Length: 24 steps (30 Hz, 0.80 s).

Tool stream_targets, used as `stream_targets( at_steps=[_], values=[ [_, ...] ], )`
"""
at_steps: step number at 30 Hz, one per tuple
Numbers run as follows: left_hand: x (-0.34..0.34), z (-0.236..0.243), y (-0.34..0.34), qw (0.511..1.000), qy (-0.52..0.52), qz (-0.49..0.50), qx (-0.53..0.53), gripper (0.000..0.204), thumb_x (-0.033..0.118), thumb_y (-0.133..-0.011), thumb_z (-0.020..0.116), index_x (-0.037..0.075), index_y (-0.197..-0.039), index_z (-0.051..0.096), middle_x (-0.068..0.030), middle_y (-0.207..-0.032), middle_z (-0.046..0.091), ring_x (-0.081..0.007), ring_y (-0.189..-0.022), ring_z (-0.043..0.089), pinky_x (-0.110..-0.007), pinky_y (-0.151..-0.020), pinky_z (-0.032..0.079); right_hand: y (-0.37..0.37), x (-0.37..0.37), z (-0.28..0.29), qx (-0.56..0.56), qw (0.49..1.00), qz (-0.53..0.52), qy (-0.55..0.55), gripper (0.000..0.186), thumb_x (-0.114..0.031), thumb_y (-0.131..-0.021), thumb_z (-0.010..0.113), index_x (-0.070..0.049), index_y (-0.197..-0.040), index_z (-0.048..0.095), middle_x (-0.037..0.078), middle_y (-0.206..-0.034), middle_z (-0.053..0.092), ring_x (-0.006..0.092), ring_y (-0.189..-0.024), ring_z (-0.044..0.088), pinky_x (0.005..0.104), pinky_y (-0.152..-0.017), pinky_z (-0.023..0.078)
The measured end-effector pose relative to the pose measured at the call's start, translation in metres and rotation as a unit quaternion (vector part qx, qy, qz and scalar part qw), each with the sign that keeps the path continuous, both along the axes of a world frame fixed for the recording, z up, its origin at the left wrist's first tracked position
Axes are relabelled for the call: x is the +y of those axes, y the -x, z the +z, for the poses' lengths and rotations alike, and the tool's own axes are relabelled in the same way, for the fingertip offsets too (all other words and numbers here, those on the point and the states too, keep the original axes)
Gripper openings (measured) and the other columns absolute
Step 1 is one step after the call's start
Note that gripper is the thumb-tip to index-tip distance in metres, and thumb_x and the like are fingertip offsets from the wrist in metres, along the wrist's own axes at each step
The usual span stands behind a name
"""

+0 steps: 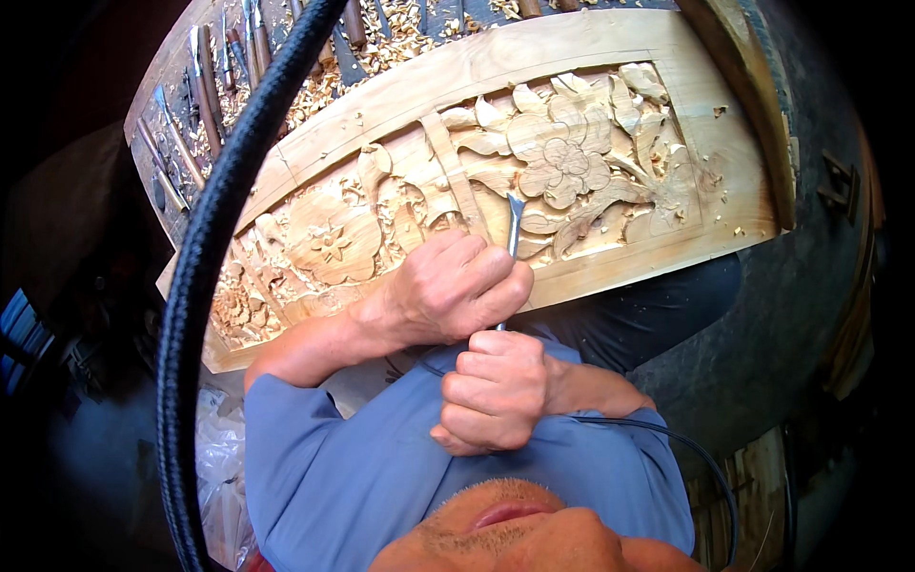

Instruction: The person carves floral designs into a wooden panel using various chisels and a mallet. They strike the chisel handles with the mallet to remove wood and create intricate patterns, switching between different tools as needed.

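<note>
A carving gouge (515,227) with a bright metal shank has its flared tip against the wood, at the lower left of a carved flower (567,167). My left hand (457,286) is closed in a fist around the shank. Nearer my chest, my right hand (496,393) grips the rear end of the gouge; the handle is hidden inside the fingers. A short piece of shank shows between the two hands. Beneath lies a long pale wood panel (610,262) with flowers, leaves and stems in relief within a recessed frame. Its near edge reaches over my lap.
Several chisels and gouges (205,91) lie at the far left of the bench among wood shavings (315,95). A thick black braided cable (195,257) crosses the left side of the view. A raised wooden board (748,86) stands along the panel's right end. Clear plastic (221,467) lies lower left.
</note>
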<state>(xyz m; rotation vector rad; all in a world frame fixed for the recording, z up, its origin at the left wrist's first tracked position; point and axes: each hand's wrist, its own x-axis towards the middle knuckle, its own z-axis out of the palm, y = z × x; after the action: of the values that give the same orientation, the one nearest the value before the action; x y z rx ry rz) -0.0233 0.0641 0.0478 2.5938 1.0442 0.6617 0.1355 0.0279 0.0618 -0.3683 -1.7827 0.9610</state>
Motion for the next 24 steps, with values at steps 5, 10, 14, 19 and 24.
stream_targets(
  at_steps=[5,10,14,19,24],
  values=[
    [0.0,0.0,0.004,0.999,0.037,0.006,-0.017,0.021,0.013,-0.076,0.075,0.01,-0.094,0.064,-0.0001,-0.076,0.041,-0.0133,-0.062,0.051,-0.03,-0.054,0.042,0.01,-0.003,-0.003,-0.011,1.0,-0.009,-0.006,0.036,-0.017,-0.086,0.074,-0.01,-0.065,0.046,0.002,-0.064,0.045,0.0137,-0.049,0.038,0.0317,-0.049,0.027],
    [0.002,-0.002,0.008,0.997,0.071,0.005,-0.036,0.019,0.015,-0.077,0.074,0.011,-0.093,0.064,0.0003,-0.076,0.041,-0.0131,-0.062,0.051,-0.031,-0.055,0.042,0.016,-0.003,-0.009,-0.021,0.999,-0.022,-0.022,0.031,-0.018,-0.086,0.073,-0.009,-0.066,0.051,0.003,-0.066,0.051,0.0126,-0.05,0.039,0.0305,-0.05,0.026],
    [0.0,-0.006,0.011,0.993,0.099,0.007,-0.057,0.017,0.016,-0.079,0.073,0.012,-0.092,0.064,-0.0002,-0.077,0.042,-0.0136,-0.062,0.052,-0.031,-0.055,0.043,0.021,-0.001,-0.009,-0.027,0.999,-0.03,-0.031,0.027,-0.019,-0.086,0.072,-0.008,-0.068,0.055,0.005,-0.068,0.055,0.0121,-0.051,0.041,0.0299,-0.05,0.026],
    [-0.001,-0.005,0.012,0.99,0.12,0.01,-0.07,0.016,0.016,-0.079,0.072,0.012,-0.091,0.063,-0.0009,-0.078,0.042,-0.0143,-0.062,0.052,-0.032,-0.056,0.043,0.022,-0.001,-0.009,-0.039,0.999,-0.022,-0.026,0.026,-0.02,-0.088,0.072,-0.007,-0.07,0.058,0.006,-0.069,0.058,0.0121,-0.051,0.044,0.0293,-0.05,0.026],
    [0.004,0.0,0.016,0.989,0.139,-0.003,-0.049,0.017,0.017,-0.078,0.072,0.012,-0.092,0.063,-0.0014,-0.078,0.043,-0.0155,-0.062,0.052,-0.033,-0.056,0.044,0.024,0.002,-0.013,-0.035,0.999,-0.014,-0.038,0.027,-0.023,-0.091,0.071,-0.007,-0.073,0.06,0.006,-0.07,0.06,0.0128,-0.052,0.046,0.0288,-0.05,0.028]
  ],
)
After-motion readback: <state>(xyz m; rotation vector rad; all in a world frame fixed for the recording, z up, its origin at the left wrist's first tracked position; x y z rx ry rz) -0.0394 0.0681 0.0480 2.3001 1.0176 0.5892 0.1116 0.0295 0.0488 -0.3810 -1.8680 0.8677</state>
